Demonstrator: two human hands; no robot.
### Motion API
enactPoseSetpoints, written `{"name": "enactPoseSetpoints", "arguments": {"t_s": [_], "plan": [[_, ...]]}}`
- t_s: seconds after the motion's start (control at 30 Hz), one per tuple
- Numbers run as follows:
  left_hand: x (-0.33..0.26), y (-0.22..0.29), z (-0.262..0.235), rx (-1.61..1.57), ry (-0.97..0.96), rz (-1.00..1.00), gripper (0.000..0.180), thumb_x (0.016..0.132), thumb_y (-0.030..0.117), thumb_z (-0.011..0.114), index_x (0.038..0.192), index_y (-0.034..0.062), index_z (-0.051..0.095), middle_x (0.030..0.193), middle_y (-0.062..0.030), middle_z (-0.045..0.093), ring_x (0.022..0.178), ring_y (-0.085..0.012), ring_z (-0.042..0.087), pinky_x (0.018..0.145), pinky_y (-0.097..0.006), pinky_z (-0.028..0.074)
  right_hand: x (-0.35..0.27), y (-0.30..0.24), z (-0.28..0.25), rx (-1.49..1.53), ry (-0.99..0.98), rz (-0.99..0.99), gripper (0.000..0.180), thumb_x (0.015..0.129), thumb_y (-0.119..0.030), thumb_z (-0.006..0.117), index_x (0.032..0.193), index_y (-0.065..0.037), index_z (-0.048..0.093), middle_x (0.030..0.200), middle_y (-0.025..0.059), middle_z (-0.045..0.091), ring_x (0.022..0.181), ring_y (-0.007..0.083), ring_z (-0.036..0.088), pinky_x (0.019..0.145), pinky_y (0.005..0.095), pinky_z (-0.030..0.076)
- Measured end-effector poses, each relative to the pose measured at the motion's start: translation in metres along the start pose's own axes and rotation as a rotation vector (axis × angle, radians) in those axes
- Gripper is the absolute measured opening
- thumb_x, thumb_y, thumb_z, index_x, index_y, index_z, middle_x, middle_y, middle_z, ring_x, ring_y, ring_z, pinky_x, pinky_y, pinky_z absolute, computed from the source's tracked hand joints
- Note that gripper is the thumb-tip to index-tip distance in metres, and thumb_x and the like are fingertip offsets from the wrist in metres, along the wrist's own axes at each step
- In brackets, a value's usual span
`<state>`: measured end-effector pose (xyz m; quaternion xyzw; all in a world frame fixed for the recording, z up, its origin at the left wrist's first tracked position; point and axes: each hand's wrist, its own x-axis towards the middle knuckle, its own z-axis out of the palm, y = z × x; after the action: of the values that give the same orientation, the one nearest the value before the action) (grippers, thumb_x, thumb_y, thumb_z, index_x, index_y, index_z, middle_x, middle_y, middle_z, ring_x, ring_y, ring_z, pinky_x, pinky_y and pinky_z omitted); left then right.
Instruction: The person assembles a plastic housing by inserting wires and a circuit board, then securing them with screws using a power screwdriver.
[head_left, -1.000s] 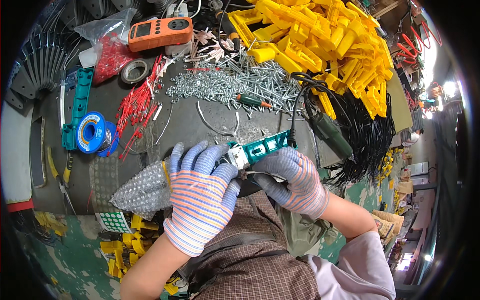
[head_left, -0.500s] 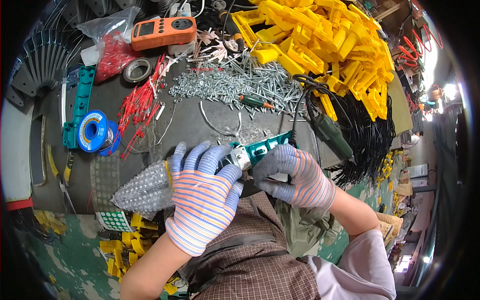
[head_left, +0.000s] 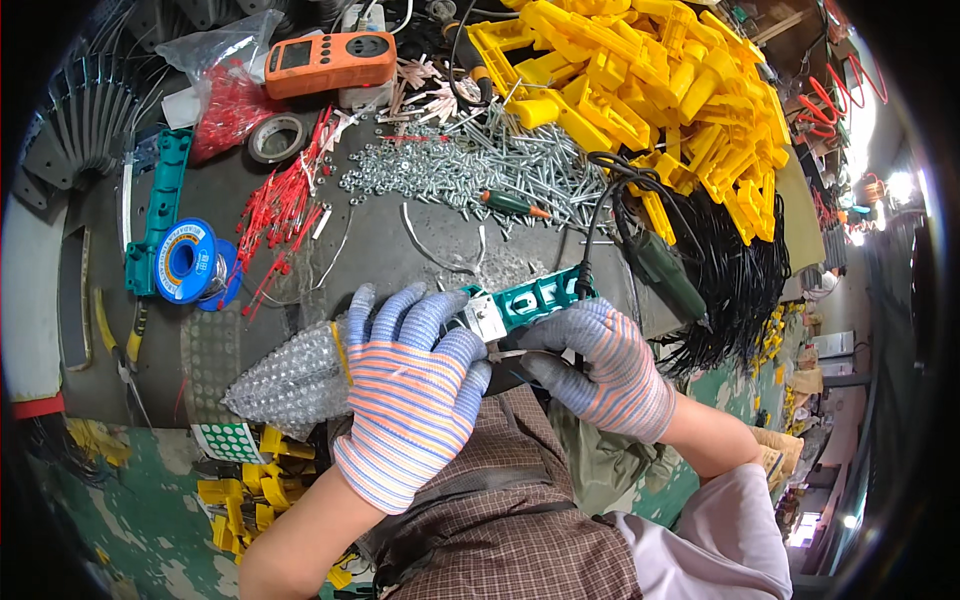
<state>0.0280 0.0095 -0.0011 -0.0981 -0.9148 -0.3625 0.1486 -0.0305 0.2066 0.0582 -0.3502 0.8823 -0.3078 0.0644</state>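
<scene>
My left hand (head_left: pixel 410 400), in a striped knit glove, is closed over the left end of a teal plastic housing (head_left: pixel 540 298). A metal block (head_left: pixel 484 318) sits in the housing beside my fingertips. Left of that hand juts a pointed piece in bubble wrap (head_left: pixel 290 382) with a yellow edge. My right hand (head_left: pixel 605 370), gloved alike with grey fingertips, is at the housing's near side. Its thumb and forefinger close on a thin pale wire (head_left: pixel 508 354); its far end is hidden. A black cable leads from the housing's right end.
Screws and nuts (head_left: pixel 480 170) lie heaped beyond the housing, with a small screwdriver (head_left: pixel 515 205) on them. Yellow plastic parts (head_left: pixel 650 90) are piled far right, above black cables (head_left: pixel 735 290). A blue solder spool (head_left: pixel 185 262), pliers (head_left: pixel 130 350) and red-sleeved wires (head_left: pixel 280 210) are left.
My right hand has shifted slightly right and down, its thumb and forefinger now less bunched. More of the housing and the pale wire shows. My left hand has barely moved.
</scene>
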Motion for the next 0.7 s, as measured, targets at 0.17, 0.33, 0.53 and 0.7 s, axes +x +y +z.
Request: {"name": "enactPoseSetpoints", "arguments": {"t_s": [0.17,0.33,0.53,0.7], "plan": [[0.002,0.001,-0.003,0.008,-0.039,-0.016,0.02,0.069,0.02,0.076,0.086,0.0151,0.067,0.124,-0.0091,0.062,0.125,-0.0367,0.05,0.116,-0.058,0.024,-0.003,-0.003,0.01,-0.024,0.076,0.011,0.013,0.078,-0.008,0.073,0.09,-0.007,0.065,0.075,0.012,0.065,0.069,0.0356,0.064,0.065,0.0437,0.049],[0.002,-0.001,-0.003,0.027,-0.05,-0.004,0.025,0.067,0.021,0.077,0.088,0.0155,0.066,0.127,-0.0092,0.06,0.127,-0.0365,0.049,0.116,-0.058,0.023,-0.002,-0.001,0.012,-0.093,0.05,-0.042,0.012,0.078,-0.008,0.073,0.088,-0.008,0.067,0.075,0.0119,0.065,0.069,0.035,0.063,0.066,0.0433,0.048],[-0.001,0.002,-0.007,0.03,-0.085,-0.005,0.031,0.066,0.025,0.077,0.094,0.0168,0.067,0.128,-0.0098,0.059,0.129,-0.0383,0.046,0.117,-0.061,0.018,-0.006,0.011,0.019,-0.114,0.113,-0.201,0.018,0.073,-0.011,0.078,0.09,-0.01,0.071,0.081,0.0054,0.067,0.076,0.028,0.063,0.068,0.0404,0.048],[0.0,0.005,-0.007,0.039,-0.072,0.04,0.03,0.067,0.028,0.079,0.093,0.0179,0.07,0.127,-0.0091,0.059,0.131,-0.0395,0.043,0.116,-0.067,0.011,-0.009,0.016,0.021,-0.105,0.124,-0.236,0.022,0.071,-0.013,0.08,0.091,-0.012,0.071,0.085,0.0053,0.066,0.079,0.027,0.062,0.071,0.0402,0.048]]}}
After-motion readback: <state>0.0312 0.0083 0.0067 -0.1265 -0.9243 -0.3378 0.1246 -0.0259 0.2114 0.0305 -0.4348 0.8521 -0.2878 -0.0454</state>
